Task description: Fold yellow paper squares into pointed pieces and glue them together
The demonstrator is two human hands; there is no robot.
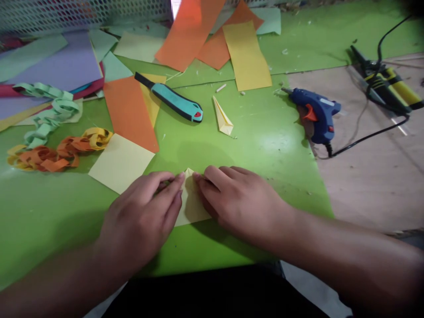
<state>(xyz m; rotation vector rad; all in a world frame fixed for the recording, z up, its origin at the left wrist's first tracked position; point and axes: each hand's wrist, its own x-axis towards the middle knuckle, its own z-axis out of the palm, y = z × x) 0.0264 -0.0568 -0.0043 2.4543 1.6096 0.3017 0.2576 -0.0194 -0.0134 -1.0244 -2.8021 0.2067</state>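
Observation:
A pale yellow sheet of paper (192, 205) lies on the green table between my hands, its far tip showing a small crease. My left hand (142, 212) pinches the paper's left edge near that tip. On the other side, my right hand (232, 198) has its fingers curled and presses the right edge close to the same tip. Parts of the sheet are hidden under both hands. A flat, pale yellow square of paper (121, 163) rests left of my left hand. Beyond my hands lies a narrow folded paper cone (223, 117).
A teal utility knife (175, 101) lies ahead. To the right are a blue glue gun (316, 112) with a black cord and yellow-black pliers (384, 81). Orange paper (132, 115), other coloured sheets and a paper chain (53, 152) spread across the left and back.

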